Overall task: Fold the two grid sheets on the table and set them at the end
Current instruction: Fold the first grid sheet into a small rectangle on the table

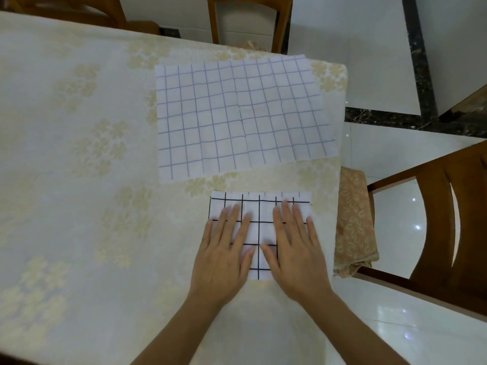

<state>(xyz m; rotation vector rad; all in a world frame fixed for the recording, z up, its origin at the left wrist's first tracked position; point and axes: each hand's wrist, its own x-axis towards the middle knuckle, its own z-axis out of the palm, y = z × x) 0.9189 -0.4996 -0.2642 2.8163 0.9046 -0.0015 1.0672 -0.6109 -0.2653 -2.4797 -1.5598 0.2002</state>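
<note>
A small white sheet with a black grid (pixel 259 209) lies folded into a compact rectangle near the table's right edge. Both hands lie flat on it with straight fingers: my left hand (pixel 225 251) covers its left half, my right hand (pixel 292 248) its right half. Just beyond it, a larger white sheet with a pale blue grid (pixel 237 117) lies spread out flat, showing a crease down its middle and reaching almost to the table's far right corner.
The table wears a cream floral cloth (pixel 79 154). A wooden chair with a patterned cushion (pixel 354 219) stands at the right edge, another chair (pixel 247 19) at the far end. White tiled floor lies beyond.
</note>
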